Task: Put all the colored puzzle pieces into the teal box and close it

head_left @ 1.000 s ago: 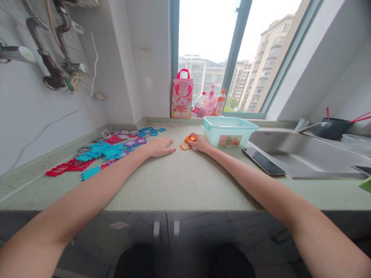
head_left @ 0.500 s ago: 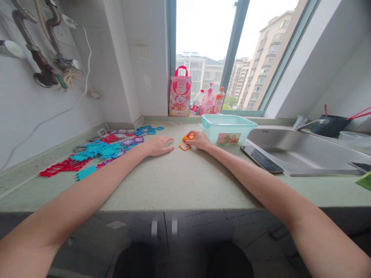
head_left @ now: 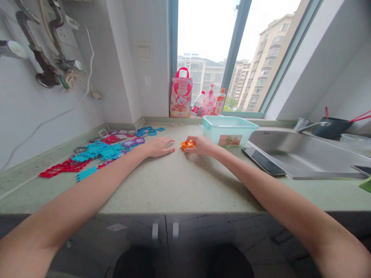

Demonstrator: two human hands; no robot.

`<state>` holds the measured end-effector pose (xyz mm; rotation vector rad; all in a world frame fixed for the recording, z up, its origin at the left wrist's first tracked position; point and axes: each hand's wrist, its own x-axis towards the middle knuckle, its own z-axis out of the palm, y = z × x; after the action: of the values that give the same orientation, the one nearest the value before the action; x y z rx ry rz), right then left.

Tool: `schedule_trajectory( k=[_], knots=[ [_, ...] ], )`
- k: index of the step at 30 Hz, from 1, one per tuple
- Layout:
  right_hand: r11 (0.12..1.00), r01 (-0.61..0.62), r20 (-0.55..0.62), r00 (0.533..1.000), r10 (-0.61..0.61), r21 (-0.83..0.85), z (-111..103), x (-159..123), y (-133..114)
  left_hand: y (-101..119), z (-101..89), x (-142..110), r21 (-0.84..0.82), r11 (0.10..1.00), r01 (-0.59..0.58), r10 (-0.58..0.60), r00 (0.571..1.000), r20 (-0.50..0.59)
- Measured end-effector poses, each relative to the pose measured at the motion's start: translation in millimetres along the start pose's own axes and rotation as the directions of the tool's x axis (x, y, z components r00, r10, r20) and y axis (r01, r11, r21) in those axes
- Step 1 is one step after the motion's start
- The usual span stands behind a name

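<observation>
My right hand (head_left: 201, 146) is closed around orange interlocking plastic pieces (head_left: 188, 144) just above or on the countertop; how many is hidden by the fingers. To the left of it, my left hand (head_left: 160, 147) lies on the counter with its fingers stretched out, holding nothing. Beside and behind the left forearm spreads a pile of similar pieces: light blue ones (head_left: 100, 150), red ones (head_left: 65, 167), purple ones (head_left: 133, 143) and darker blue ones (head_left: 149, 131). A pale turquoise plastic tub (head_left: 228, 131) stands behind my right wrist.
A phone (head_left: 263, 161) lies along the edge of the steel sink (head_left: 304, 154) at the right. On the windowsill stand a pink bag (head_left: 181, 97) and several bottles, including a pink pump bottle (head_left: 209, 103). Pipes (head_left: 43, 65) run down the left wall.
My right hand has gathered both orange pieces, which lay partly apart before, into its fingers. The left hand has stayed flat in nearly the same place. The view has shifted slightly.
</observation>
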<state>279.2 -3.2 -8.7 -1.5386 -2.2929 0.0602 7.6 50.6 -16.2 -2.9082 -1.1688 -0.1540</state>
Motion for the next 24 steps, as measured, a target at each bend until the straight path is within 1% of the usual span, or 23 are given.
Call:
schedule_trajectory(
  k=[3, 5, 7, 11, 13, 15, 17, 18, 19, 20, 22, 24],
  knots=[
    [0.995, 0.000, -0.024, 1.000, -0.003, -0.104, 2.1, -1.3, -8.6, 0.7, 0.2, -0.1, 0.003, 1.000, 0.005, -0.005, 1.000, 0.001],
    [0.992, 0.008, -0.043, 0.999, -0.013, -0.128, 5.1, -1.2, -12.4, 1.3, 0.0, -0.5, 0.002, 1.000, 0.008, -0.008, 1.000, 0.003],
    [0.993, 0.043, -0.047, 0.998, -0.048, -0.106, 7.9, -1.5, -15.1, 1.4, -0.4, -0.8, -0.004, 1.000, 0.004, -0.004, 1.000, 0.003],
    [0.989, 0.150, -0.033, 0.988, -0.150, -0.004, 12.0, -4.4, -18.9, 0.9, -0.8, -1.2, -0.014, 1.000, -0.006, 0.006, 1.000, 0.000],
    [0.975, 0.221, -0.038, 0.975, -0.221, -0.012, 10.9, -5.7, -19.7, 0.5, -0.8, -1.2, -0.011, 1.000, -0.005, 0.005, 1.000, 0.001],
    [0.934, 0.340, -0.058, 0.936, -0.347, -0.106, 4.5, -5.7, -17.8, 0.0, -0.4, -1.1, -0.011, 1.000, -0.006, 0.006, 1.000, -0.001],
    [0.856, 0.456, -0.101, 0.866, -0.490, -0.242, -9.1, -4.3, -11.3, -0.7, 0.2, -0.9, -0.015, 1.000, -0.013, 0.013, 1.000, -0.003],
    [0.823, 0.482, -0.144, 0.830, -0.539, -0.301, -18.3, -3.3, -5.7, -1.1, 0.6, -0.8, -0.015, 1.000, -0.014, 0.014, 1.000, -0.002],
    [0.808, 0.476, -0.211, 0.800, -0.562, -0.346, -28.6, -2.2, 1.5, -1.4, 0.9, -0.7, -0.015, 1.000, -0.013, 0.013, 1.000, -0.001],
    [0.822, 0.430, -0.307, 0.778, -0.547, -0.374, -39.4, -1.3, 10.5, -1.6, 1.1, -0.6, -0.013, 1.000, -0.010, 0.010, 1.000, 0.002],
    [0.882, 0.280, -0.512, 0.730, -0.452, -0.380, -59.8, -0.6, 32.5, -1.5, 1.0, -0.8, -0.013, 1.000, -0.005, 0.005, 1.000, 0.006],
    [0.938, 0.103, -0.673, 0.670, -0.312, -0.331, -75.0, -1.9, 57.7, -0.8, 0.4, -1.4, -0.017, 1.000, -0.006, 0.006, 1.000, 0.004]
  ],
)
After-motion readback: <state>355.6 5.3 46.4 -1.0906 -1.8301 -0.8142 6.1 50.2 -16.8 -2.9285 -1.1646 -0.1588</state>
